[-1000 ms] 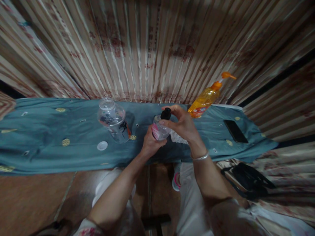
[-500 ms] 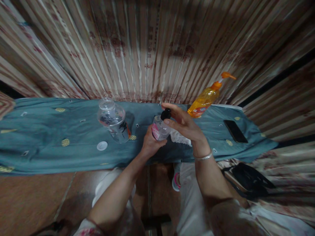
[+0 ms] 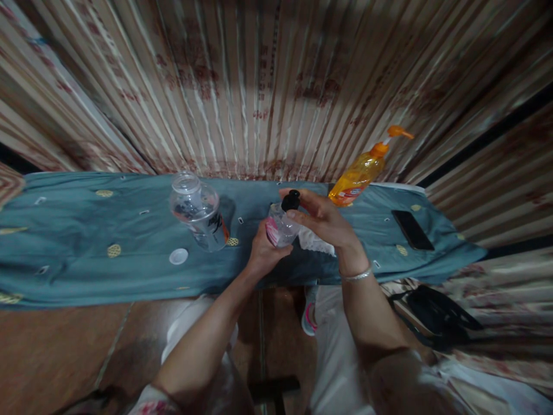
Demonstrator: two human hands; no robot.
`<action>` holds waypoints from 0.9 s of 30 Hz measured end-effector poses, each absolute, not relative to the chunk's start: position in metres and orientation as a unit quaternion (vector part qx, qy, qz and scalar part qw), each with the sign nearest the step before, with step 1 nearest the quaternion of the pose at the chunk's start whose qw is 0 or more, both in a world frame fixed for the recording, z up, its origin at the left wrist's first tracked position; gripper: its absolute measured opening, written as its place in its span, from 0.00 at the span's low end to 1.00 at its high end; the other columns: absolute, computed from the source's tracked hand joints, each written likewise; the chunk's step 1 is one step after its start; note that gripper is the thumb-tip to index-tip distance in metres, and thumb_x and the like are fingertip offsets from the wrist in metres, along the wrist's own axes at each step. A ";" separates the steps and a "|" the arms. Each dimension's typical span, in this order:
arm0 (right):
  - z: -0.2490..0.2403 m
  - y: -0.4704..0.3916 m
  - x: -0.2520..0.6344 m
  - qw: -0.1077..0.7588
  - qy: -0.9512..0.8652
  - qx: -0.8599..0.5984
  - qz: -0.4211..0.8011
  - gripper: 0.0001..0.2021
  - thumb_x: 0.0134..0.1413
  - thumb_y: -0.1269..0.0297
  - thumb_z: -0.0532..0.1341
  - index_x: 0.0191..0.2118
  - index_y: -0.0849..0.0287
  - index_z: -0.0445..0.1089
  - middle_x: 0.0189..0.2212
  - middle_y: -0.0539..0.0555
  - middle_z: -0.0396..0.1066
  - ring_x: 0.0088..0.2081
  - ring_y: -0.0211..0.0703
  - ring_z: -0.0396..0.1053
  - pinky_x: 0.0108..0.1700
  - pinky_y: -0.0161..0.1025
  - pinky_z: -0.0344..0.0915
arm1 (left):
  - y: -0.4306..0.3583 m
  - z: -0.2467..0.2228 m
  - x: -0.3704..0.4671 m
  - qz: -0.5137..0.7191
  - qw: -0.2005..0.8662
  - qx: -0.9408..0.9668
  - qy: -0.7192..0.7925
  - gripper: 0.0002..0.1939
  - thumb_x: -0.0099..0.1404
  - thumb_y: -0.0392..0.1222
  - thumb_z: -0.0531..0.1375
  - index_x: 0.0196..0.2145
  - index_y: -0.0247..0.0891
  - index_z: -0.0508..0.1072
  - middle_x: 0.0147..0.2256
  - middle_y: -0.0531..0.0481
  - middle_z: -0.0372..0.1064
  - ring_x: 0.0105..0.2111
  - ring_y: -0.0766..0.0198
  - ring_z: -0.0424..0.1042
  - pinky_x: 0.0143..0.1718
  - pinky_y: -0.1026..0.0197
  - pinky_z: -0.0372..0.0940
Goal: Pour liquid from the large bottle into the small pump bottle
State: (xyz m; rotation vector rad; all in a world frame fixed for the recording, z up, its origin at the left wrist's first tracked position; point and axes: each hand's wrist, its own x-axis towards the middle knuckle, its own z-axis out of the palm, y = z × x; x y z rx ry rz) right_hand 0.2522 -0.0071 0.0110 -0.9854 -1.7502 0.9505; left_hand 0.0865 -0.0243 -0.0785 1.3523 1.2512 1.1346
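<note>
A small clear bottle with a pink label stands upright near the middle of the cloth-covered table. My left hand is wrapped round its lower body. On top of the bottle sits a black cap, with the fingers of my right hand closed around it. A crumpled white cloth or tissue lies beneath and beside my right hand. To the left is a large clear open bottle, with a round white lid lying flat in front of it.
An orange pump bottle stands at the back right of the teal tablecloth. A dark phone lies farther right. Pleated curtains hang close behind the table. A black bag is at lower right.
The index finger of my right hand has lowered slightly toward the black cap. My left hand stays around the small bottle.
</note>
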 end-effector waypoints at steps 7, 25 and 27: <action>0.010 -0.007 0.251 0.471 -0.690 -0.417 0.358 0.36 0.41 0.38 0.77 0.55 0.50 0.77 0.59 0.54 0.76 0.62 0.53 0.71 0.69 0.52 0.63 | -0.025 -0.079 0.087 0.467 0.466 0.551 0.511 0.37 0.41 0.36 0.74 0.49 0.41 0.67 0.42 0.50 0.77 0.43 0.53 0.78 0.47 0.53 0.70; 0.007 -0.007 0.244 0.504 -0.671 -0.432 0.331 0.25 0.49 0.39 0.73 0.46 0.52 0.78 0.59 0.56 0.76 0.63 0.55 0.71 0.69 0.55 0.62 | -0.024 -0.079 0.088 0.471 0.474 0.540 0.512 0.37 0.40 0.37 0.75 0.48 0.41 0.67 0.42 0.50 0.77 0.43 0.52 0.78 0.47 0.53 0.70; 0.008 -0.008 0.243 0.512 -0.668 -0.456 0.290 0.26 0.46 0.40 0.75 0.44 0.52 0.78 0.61 0.57 0.74 0.66 0.56 0.68 0.71 0.56 0.59 | -0.024 -0.080 0.088 0.469 0.474 0.541 0.512 0.37 0.40 0.37 0.75 0.48 0.41 0.67 0.43 0.49 0.77 0.42 0.52 0.78 0.47 0.52 0.70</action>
